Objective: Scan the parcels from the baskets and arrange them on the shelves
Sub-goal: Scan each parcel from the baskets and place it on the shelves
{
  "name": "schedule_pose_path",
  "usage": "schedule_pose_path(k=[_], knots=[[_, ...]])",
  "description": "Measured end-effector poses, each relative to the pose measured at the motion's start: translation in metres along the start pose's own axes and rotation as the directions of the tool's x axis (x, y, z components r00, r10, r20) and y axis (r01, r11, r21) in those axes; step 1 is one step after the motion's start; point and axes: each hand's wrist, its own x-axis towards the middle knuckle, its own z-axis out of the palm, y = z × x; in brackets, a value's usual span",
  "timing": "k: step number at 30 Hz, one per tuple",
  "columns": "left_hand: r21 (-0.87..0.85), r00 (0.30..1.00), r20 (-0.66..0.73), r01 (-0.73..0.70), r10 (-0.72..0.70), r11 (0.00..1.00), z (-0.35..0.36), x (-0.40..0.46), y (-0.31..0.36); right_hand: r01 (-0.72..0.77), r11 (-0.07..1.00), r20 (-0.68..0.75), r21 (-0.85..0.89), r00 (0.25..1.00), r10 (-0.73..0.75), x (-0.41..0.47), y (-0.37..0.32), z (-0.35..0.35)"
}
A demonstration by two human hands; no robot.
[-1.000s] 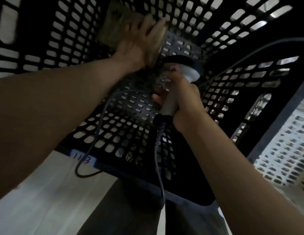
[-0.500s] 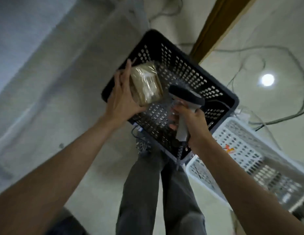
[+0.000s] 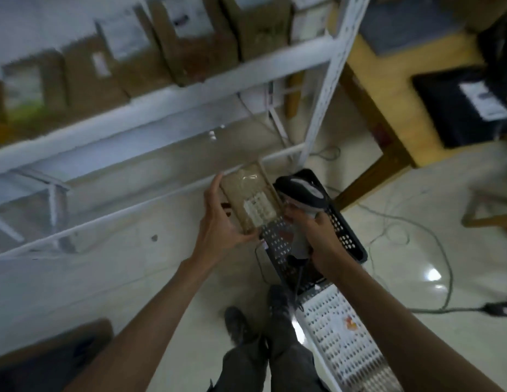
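Note:
My left hand [image 3: 218,222] grips a small brown parcel [image 3: 250,200] with a white label, held up in front of me above the floor. My right hand [image 3: 313,232] grips the handle of a corded barcode scanner [image 3: 301,192], whose black and grey head sits right beside the parcel's right edge. Below both hands the black perforated basket [image 3: 347,239] stands on the floor. A white perforated basket [image 3: 342,335] lies just in front of it, by my feet. The white metal shelf rack [image 3: 167,97] stands ahead to the left, with several brown boxes on its upper level.
A wooden table [image 3: 388,89] stands to the right of the rack with a black box [image 3: 461,106] on it. Cables run over the shiny floor at the right. A dark box [image 3: 48,360] sits at the lower left. The rack's lower levels look bare.
I have risen from the black basket, lifting the parcel and scanner out of it. The view has swung up from inside the basket to the shelf rack and table.

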Motion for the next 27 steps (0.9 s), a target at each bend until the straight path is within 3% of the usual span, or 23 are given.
schedule_pose_path(k=[3,6,9,11,17,22,27], knots=[[-0.130,0.998,-0.021,0.059,-0.062,0.990,-0.044,-0.025,0.016,0.094,0.995,0.098,0.029,0.991,-0.096,-0.032,-0.015,0.039],[-0.430,0.969,-0.056,0.193,-0.239,0.882,-0.086,-0.056,0.031,0.154,0.988,0.112,0.008,0.982,-0.154,-0.068,-0.023,0.078],[-0.659,0.863,-0.132,0.292,-0.488,0.694,-0.122,-0.079,0.045,0.249,0.966,0.185,-0.064,0.955,-0.233,-0.101,-0.024,0.109],[-0.704,0.809,-0.143,0.323,-0.571,0.633,-0.143,-0.091,0.050,0.319,0.943,0.251,-0.100,0.925,-0.286,-0.119,-0.023,0.124],[-0.585,0.788,-0.153,0.414,-0.596,0.698,-0.203,-0.122,0.066,0.476,0.870,0.410,-0.127,0.824,-0.391,-0.157,-0.037,0.156],[-0.596,0.833,-0.183,0.328,-0.522,0.733,-0.232,-0.128,0.081,0.644,0.757,0.546,-0.109,0.675,-0.496,-0.178,-0.074,0.173],[-0.669,0.855,-0.198,0.241,-0.480,0.704,-0.239,-0.117,0.110,0.810,0.568,0.618,-0.144,0.522,-0.588,-0.182,-0.104,0.175]])
